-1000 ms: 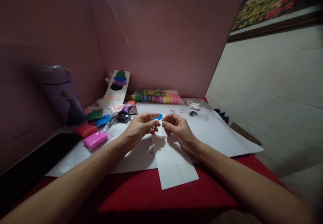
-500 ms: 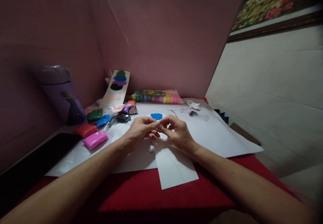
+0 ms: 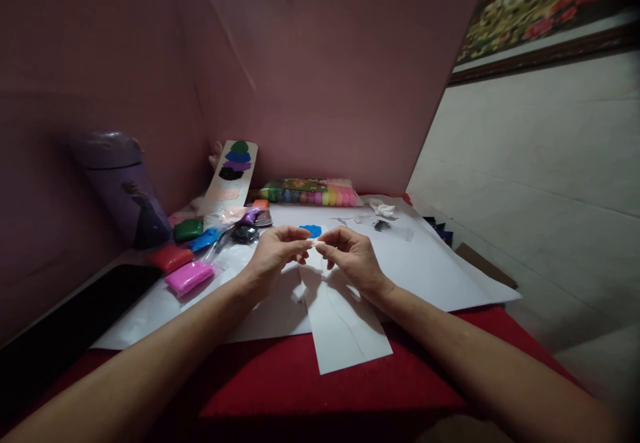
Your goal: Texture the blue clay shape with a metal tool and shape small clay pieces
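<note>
Between the fingertips of my left hand (image 3: 279, 251) and my right hand (image 3: 351, 255) is a small piece of white clay (image 3: 316, 244). Both hands are closed in a pinch on it, one from each side. Below them lies a white card (image 3: 345, 336) with a thin curved line drawn on it. A blue clay patch (image 3: 311, 231) shows at the card's far end, partly hidden by my fingers. Beside the card's left edge sits another small white lump (image 3: 299, 292).
To the left are clay packets, including a pink packet (image 3: 189, 278) and a red packet (image 3: 170, 256), beside a purple tumbler (image 3: 123, 193). A colour-patched card (image 3: 231, 173) leans behind. A multicoloured clay pack (image 3: 310, 192) lies at the back, a crumpled white piece (image 3: 383, 207) right of it.
My fingertips have drawn slightly apart, and the white clay between them shows as a short stretched strip. The card and packets stay in place.
</note>
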`<move>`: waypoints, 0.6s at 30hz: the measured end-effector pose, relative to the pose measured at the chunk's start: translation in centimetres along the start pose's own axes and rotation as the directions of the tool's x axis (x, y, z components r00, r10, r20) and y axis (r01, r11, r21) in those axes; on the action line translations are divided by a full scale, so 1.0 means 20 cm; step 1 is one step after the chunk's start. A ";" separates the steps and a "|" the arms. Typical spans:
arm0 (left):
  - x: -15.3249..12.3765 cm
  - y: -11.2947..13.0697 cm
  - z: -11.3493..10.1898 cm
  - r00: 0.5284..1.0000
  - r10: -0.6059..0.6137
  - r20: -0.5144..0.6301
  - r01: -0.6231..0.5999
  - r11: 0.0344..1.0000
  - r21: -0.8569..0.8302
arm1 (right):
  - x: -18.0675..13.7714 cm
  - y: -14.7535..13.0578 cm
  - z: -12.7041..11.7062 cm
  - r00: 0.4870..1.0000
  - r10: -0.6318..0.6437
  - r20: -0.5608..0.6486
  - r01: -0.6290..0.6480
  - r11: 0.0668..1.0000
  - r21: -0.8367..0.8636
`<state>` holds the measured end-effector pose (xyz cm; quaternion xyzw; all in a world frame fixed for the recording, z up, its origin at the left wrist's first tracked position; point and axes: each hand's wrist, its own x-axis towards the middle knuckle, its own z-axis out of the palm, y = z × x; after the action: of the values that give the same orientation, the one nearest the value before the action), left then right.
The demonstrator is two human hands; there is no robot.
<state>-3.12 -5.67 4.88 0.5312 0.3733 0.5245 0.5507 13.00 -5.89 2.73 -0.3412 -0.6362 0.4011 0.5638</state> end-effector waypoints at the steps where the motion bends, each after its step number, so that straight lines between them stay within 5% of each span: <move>1: 0.00 0.00 0.00 1.000 0.003 -0.021 -0.003 1.000 0.005 | 0.00 0.00 0.00 1.000 0.008 -0.008 -0.008 1.000 0.004; 8: 0.01 0.00 -0.02 0.995 -0.043 -0.085 0.044 0.999 0.012 | 0.01 0.00 -0.02 0.996 -0.022 -0.083 0.013 0.993 -0.115; 18: 0.01 0.00 -0.02 0.999 -0.048 0.009 0.048 0.999 0.013 | -0.01 -0.01 -0.01 0.999 -0.028 -0.018 0.026 0.992 -0.122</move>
<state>-3.50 -5.46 4.93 0.5281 0.3865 0.5063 0.5615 13.14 -6.04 2.82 -0.3703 -0.6584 0.3507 0.5536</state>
